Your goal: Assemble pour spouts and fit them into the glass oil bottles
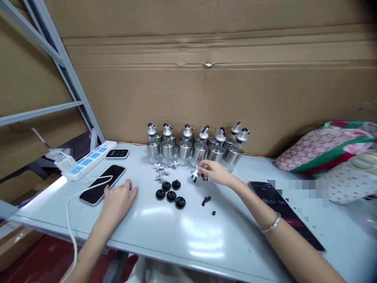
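- Silver spouts (204, 134) top several bottles (184, 151)
- Black discs (171, 196) and silver pieces (161, 171) lie loose
- Your right hand (215, 173) pinches one spout (194, 173); your left hand (117, 199) lies half-open, seemingly empty

Big brown cardboard (188, 98) stands up behind the pale, shiny tabletop (141, 236), with long creases across it and one little torn hole (208, 65). On the left is a grey metal frame (72, 84) with slanted bars, and more cardboard (26, 70) behind it. The floor (35, 255) down below is red. Bright white light shines back off the tabletop.
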Available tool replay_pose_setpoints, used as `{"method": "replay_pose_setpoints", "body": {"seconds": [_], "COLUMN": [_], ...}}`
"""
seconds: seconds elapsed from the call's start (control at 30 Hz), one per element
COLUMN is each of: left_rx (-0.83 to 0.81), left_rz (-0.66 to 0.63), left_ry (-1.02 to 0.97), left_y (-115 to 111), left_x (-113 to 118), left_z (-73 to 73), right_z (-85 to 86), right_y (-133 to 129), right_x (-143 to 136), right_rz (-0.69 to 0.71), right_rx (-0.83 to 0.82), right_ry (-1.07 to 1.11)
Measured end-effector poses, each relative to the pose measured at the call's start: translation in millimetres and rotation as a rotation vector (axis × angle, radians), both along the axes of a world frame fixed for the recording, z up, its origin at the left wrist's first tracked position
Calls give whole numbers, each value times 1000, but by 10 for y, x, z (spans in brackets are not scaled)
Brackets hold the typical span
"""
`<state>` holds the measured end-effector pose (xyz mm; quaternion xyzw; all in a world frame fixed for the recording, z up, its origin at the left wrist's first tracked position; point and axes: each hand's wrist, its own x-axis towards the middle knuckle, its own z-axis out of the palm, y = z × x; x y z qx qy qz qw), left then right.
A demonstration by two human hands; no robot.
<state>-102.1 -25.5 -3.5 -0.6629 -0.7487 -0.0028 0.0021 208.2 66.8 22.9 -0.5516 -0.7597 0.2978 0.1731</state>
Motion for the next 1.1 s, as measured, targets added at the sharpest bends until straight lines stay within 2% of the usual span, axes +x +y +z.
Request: {"method": "replay_pose_setpoints", "body": {"seconds": [0.37,0.47,0.63,0.83,1.1], "left_rx": [34,53,127,84,99], "left_rz": [12,31,-41,56,61], "left_ry": [-58,-53,-58,-168,-190], "left_y": [44,9,-80,-70,-88], "left_x": [-164,-134,-21,-61,-32], "left_z": [-85,-83,-101,-157,-108], "right_z": [-143,-152,-244,-297,-292], "right_y": [15,23,58,80,55], "right_x": [-28,-35,-24,-12,-30], "right_rz": [99,95,142,158,189], "right_rx": [99,119,149,177,183], "right_ry": [-146,-177,-177,-165,-158]}}
